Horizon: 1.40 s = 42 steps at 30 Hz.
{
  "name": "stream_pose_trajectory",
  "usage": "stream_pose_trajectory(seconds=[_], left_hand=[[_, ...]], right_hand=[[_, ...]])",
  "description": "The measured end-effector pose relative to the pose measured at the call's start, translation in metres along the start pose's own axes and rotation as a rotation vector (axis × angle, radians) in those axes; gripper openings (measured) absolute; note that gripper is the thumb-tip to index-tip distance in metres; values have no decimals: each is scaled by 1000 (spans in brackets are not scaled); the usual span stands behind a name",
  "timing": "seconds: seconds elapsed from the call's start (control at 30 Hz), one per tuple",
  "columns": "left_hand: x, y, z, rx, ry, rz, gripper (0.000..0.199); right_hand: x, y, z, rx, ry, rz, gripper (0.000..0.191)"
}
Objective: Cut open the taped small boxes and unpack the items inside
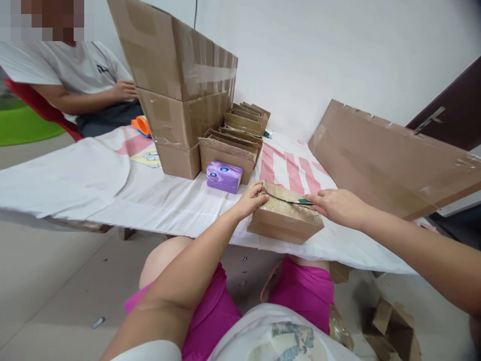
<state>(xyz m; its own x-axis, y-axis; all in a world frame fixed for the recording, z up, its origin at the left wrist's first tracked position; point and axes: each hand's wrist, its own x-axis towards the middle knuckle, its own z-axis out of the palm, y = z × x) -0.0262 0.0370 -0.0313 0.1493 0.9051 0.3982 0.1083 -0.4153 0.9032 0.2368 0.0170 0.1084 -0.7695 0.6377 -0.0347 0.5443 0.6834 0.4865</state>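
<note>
A small cardboard box (pixel 283 224) lies at the table's front edge, with a dark slit running along its taped top. My left hand (pixel 253 199) grips the box's left end, its fingers bent over the top edge. In my right hand (pixel 332 204) is a slim green-and-silver cutter (pixel 305 201), closed in the fingers and lying along the slit at the right side of the top. The cutter's grip end is hidden by the hand. Just left of the box stands a purple tissue pack (pixel 224 176).
Tall stacked cartons (pixel 161 118) and a row of folded cardboard pieces (pixel 229 150) stand on the cloth-covered table (pixel 158 193). A large cardboard panel (pixel 383 155) leans at the right. Another person (pixel 75 80) sits at the far left. An opened carton (pixel 393 331) lies on the floor.
</note>
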Motion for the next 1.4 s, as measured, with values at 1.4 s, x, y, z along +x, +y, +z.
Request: stream_pose_trajectory(seconds=[1.4], left_hand=[[-14, 18, 9, -25, 15, 13, 55]], right_hand=[[-50, -34, 54, 390, 723, 327, 14]])
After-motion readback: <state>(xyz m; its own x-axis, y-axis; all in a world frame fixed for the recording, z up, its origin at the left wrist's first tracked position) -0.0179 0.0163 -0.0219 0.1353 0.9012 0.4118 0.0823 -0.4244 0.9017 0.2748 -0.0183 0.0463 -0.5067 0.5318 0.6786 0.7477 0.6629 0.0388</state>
